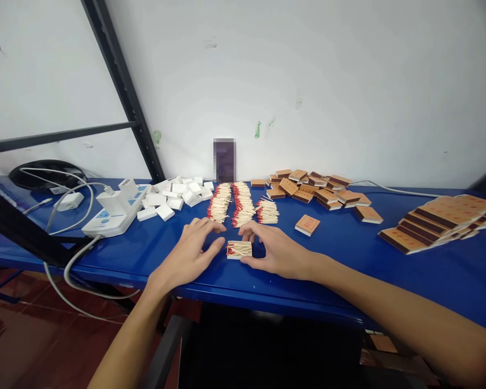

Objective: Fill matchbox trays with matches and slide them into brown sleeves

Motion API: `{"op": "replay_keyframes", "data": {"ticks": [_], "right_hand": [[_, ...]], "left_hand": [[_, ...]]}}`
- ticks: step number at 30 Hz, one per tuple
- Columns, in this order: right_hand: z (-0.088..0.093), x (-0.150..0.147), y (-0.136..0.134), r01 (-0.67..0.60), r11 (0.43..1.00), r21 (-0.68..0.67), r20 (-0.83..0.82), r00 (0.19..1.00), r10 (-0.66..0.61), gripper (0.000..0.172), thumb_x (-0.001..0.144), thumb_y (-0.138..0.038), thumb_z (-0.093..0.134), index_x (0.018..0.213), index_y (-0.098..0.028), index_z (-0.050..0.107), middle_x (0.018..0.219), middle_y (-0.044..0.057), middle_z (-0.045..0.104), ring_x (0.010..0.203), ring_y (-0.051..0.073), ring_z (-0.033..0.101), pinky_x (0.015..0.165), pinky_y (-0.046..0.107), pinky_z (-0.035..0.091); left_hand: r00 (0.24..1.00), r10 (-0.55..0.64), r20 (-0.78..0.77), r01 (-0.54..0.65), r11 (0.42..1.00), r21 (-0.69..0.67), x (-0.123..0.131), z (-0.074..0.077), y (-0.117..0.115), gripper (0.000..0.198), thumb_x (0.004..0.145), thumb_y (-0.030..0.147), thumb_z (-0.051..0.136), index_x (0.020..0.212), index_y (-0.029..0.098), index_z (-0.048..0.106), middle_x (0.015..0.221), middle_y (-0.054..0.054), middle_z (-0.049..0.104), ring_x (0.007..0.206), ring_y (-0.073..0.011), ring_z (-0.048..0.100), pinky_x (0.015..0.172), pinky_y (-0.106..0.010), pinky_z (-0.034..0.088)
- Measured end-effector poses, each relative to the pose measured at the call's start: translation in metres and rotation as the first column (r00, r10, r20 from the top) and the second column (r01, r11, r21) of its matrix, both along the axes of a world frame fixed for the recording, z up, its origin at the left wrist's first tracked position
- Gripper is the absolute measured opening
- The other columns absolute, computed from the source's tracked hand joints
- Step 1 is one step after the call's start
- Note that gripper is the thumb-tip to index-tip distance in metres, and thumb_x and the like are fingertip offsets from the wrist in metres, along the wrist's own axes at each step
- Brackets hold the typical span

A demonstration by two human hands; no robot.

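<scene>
A small white matchbox tray [239,257] with red-tipped matches [238,248] in it lies near the front of the blue table. My right hand [277,251] is closed around the tray's right end, thumb at the front edge and fingers at the back. Just left of the tray, my left hand [192,251] is open, thumb and fingers apart, holding nothing. Behind the hands lie a left row of matches [220,202], a middle row of matches [243,204] and a smaller pile of matches [268,211]. A single printed matchbox [307,225] lies to the right.
White matchbox trays [176,193] are heaped at the back left, beside a power strip [117,213] with cables. Orange-brown matchboxes [303,186] form a pile at the back right. Stacked matchboxes [437,221] stand far right. A black shelf post [121,81] rises on the left.
</scene>
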State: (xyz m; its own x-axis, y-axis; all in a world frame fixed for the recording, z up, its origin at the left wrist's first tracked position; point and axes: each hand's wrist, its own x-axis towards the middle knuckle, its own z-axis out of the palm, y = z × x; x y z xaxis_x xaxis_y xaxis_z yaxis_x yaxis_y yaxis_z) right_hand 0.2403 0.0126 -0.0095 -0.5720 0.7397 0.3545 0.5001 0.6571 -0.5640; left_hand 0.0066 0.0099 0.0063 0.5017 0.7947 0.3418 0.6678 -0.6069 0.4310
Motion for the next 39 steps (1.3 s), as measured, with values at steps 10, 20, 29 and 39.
{"op": "replay_keyframes", "data": {"ticks": [10,20,29,39], "right_hand": [[0.001,0.000,0.001,0.034,0.997,0.070,0.035,0.999,-0.036,0.024,0.080,-0.024,0.069,0.097,-0.021,0.053,0.092,0.002,0.063,0.081,0.017,0.058,0.072,0.029,0.046],[0.001,-0.001,-0.005,-0.022,0.997,0.079,0.032,0.999,0.019,0.024,0.082,-0.026,0.071,0.098,-0.021,0.055,0.095,0.002,0.064,0.083,0.016,0.058,0.074,0.029,0.046],[-0.003,-0.002,-0.002,-0.046,0.995,0.085,0.003,0.999,0.046,0.025,0.079,-0.028,0.075,0.093,-0.021,0.056,0.088,0.000,0.064,0.078,0.015,0.058,0.071,0.026,0.046],[-0.004,0.002,0.002,-0.069,0.995,0.073,-0.007,0.998,0.070,0.011,0.083,-0.028,0.071,0.088,-0.022,0.065,0.101,0.003,0.068,0.089,0.017,0.063,0.082,0.030,0.048]], "left_hand": [[0.999,0.004,-0.036,-0.004,1.000,0.013,-0.002,-0.004,0.004,0.025,0.101,0.033,0.038,0.106,0.024,0.060,0.109,0.000,0.065,0.100,-0.0196,0.053,0.090,-0.037,0.036],[0.991,-0.060,-0.120,0.074,0.991,0.111,0.003,-0.007,0.005,0.024,0.098,0.039,0.049,0.106,0.026,0.068,0.100,0.000,0.068,0.096,-0.0194,0.055,0.085,-0.036,0.035],[0.990,-0.109,-0.093,0.120,0.984,0.130,0.003,-0.010,0.006,0.019,0.096,0.033,0.056,0.097,0.024,0.072,0.097,0.000,0.070,0.096,-0.0188,0.057,0.088,-0.037,0.037],[0.983,-0.170,-0.067,0.171,0.985,0.007,0.005,-0.004,0.000,0.029,0.099,0.033,0.044,0.099,0.024,0.071,0.107,-0.005,0.062,0.107,-0.0208,0.055,0.097,-0.038,0.042]]}}
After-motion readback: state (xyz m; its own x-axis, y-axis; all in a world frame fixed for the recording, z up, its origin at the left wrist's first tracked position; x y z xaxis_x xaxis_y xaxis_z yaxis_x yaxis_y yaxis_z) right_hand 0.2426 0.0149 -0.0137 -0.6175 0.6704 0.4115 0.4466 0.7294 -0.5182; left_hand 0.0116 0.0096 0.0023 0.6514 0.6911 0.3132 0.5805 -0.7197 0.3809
